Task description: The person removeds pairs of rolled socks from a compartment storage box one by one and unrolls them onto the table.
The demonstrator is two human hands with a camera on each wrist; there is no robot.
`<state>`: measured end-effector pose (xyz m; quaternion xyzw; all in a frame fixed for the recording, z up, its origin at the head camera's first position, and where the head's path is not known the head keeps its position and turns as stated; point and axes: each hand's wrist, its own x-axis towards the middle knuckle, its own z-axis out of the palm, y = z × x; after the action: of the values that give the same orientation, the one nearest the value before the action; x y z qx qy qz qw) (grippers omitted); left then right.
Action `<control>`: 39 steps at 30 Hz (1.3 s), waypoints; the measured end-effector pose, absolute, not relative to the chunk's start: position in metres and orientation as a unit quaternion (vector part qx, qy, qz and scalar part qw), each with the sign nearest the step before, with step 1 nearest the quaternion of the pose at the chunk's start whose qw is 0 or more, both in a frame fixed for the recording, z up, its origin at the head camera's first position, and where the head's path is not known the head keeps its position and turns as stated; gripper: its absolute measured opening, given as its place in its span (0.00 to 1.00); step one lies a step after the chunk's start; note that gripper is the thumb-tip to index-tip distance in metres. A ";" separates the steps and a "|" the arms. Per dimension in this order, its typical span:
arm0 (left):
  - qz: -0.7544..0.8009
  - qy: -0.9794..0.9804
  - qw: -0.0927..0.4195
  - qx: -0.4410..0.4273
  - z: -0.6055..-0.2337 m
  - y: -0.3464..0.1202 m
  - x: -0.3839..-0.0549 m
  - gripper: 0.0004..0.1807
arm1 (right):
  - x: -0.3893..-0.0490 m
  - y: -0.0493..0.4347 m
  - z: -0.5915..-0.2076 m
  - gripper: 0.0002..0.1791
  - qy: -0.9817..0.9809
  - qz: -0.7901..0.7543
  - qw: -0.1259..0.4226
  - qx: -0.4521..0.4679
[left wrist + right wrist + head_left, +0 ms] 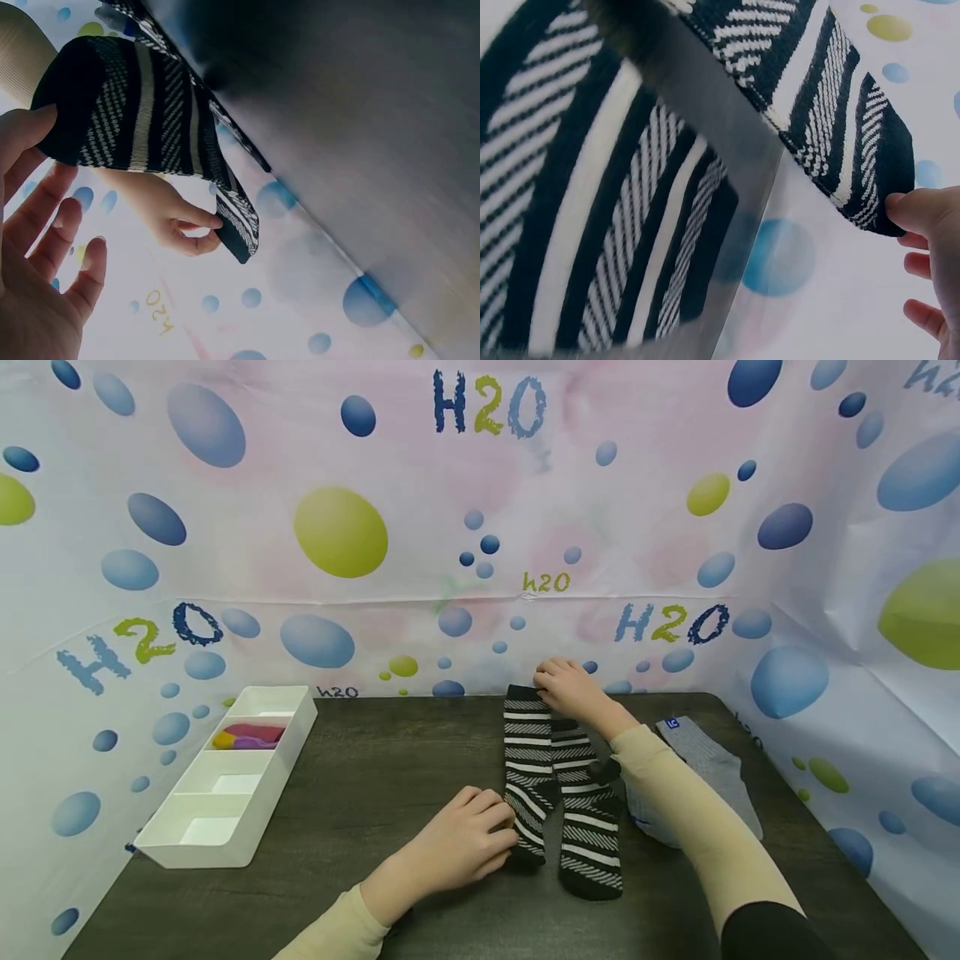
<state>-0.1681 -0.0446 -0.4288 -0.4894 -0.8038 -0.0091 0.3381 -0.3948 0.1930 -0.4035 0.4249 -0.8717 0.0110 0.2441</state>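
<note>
Two black-and-white striped socks lie side by side in the head view. My left hand [461,839] pinches the black toe of the left striped sock [527,743], with the other fingers spread in the left wrist view. At the far end of that sock, my right hand [576,695] pinches its black cuff between thumb and finger, as the right wrist view shows. Between the hands the sock [142,105] is lifted off the table. The other striped sock [590,835] rests flat on the table, to the right, its upper part partly covered.
A white divided tray [281,777] stands at the left, with a red, purple and yellow folded bundle [251,737] in one compartment. Grey socks [712,768] lie at the right, partly behind my right forearm. A printed sheet hangs behind the dark table [390,760].
</note>
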 end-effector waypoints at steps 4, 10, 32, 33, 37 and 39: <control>-0.009 -0.819 0.316 -0.480 -0.430 -0.053 -0.164 0.04 | -0.398 0.180 -0.408 0.05 -0.871 0.012 0.241 0.429; 0.002 -0.820 0.309 -0.482 -0.435 -0.053 -0.158 0.08 | -0.400 0.165 -0.419 0.05 -0.873 0.012 0.228 0.431; 0.053 -0.872 0.171 -0.455 -0.435 -0.052 -0.143 0.01 | -0.400 0.151 -0.444 0.02 -0.894 -0.005 0.167 0.416; 0.053 -0.876 0.161 -0.452 -0.434 -0.052 -0.143 0.02 | -0.399 0.151 -0.444 0.02 -0.894 -0.006 0.168 0.416; 0.047 -0.886 0.133 -0.441 -0.428 -0.055 -0.144 0.06 | -0.396 0.151 -0.441 0.01 -0.895 0.002 0.160 0.416; 0.046 -0.889 0.132 -0.436 -0.424 -0.057 -0.144 0.08 | -0.394 0.152 -0.438 0.02 -0.893 0.005 0.164 0.419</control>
<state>-0.1438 -0.0572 -0.4238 -0.4360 -0.8890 0.0458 0.1319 -0.3936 0.1519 -0.4382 0.4187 -0.8932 0.0053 0.1639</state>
